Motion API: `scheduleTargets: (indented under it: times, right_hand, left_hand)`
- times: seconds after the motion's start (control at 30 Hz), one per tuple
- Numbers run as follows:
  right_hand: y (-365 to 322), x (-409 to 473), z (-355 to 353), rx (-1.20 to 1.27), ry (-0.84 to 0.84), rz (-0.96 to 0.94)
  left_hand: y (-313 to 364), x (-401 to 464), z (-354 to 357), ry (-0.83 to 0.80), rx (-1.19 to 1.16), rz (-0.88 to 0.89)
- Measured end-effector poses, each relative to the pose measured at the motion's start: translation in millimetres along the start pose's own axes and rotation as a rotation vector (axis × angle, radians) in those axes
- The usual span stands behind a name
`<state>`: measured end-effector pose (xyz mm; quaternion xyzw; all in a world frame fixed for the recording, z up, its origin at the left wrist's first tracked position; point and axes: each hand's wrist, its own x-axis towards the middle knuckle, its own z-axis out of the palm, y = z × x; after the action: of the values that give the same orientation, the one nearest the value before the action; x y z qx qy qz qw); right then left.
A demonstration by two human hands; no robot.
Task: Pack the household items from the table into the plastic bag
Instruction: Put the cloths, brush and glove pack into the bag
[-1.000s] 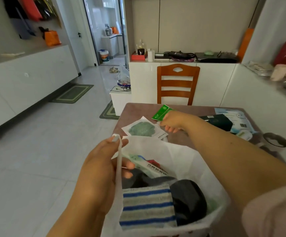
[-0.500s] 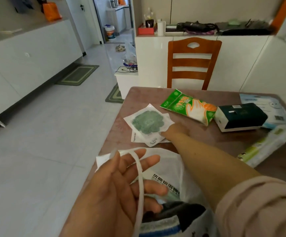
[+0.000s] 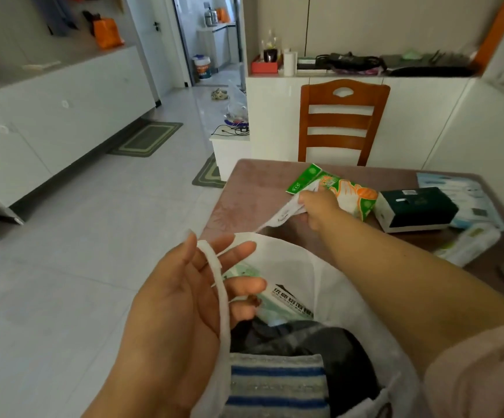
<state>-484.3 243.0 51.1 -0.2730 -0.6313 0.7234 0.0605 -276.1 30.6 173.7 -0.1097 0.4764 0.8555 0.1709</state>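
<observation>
White packet (image 3: 287, 213) — right hand (image 3: 320, 210) pinching

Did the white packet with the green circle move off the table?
Yes. It lay flat on the table near the left edge; now the right hand holds the white packet lifted, nearer the green glove pack.

The table's (image 3: 244, 200) left edge and near-left corner lie bare, open to a reach; its right edge is crowded by a green glove packet (image 3: 350, 191), dark tissue box (image 3: 416, 208) and wipes (image 3: 468, 242), while a chair (image 3: 342, 122) blocks the far edge
</observation>
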Motion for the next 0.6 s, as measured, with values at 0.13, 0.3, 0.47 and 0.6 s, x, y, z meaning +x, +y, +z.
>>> scheduleTargets:
  times: [0.13, 0.3, 0.47, 0.6]
  right_hand:
    - [-57.7, -66.4, -22.5, 0.135, -0.06, -0.08]
    - [-108.4, -167.7, -64.6, 0.184, -0.11, -0.239]
    - [-98.2, -234.9, -83.7, 0.196, -0.328, -0.066]
    - [-37.3, -250.6, -76.7, -0.213, -0.498, 0.096]
  left_hand:
    - [10.1, -17.3, -7.4, 0.095, 0.024, 0.038]
    - [19.3, -32.8, -15.2, 0.238, 0.071, 0.108]
    - [21.8, -48.7, -15.9, 0.243, 0.13, 0.134]
    - [22.1, -64.3, -15.7, 0.134, 0.166, 0.146]
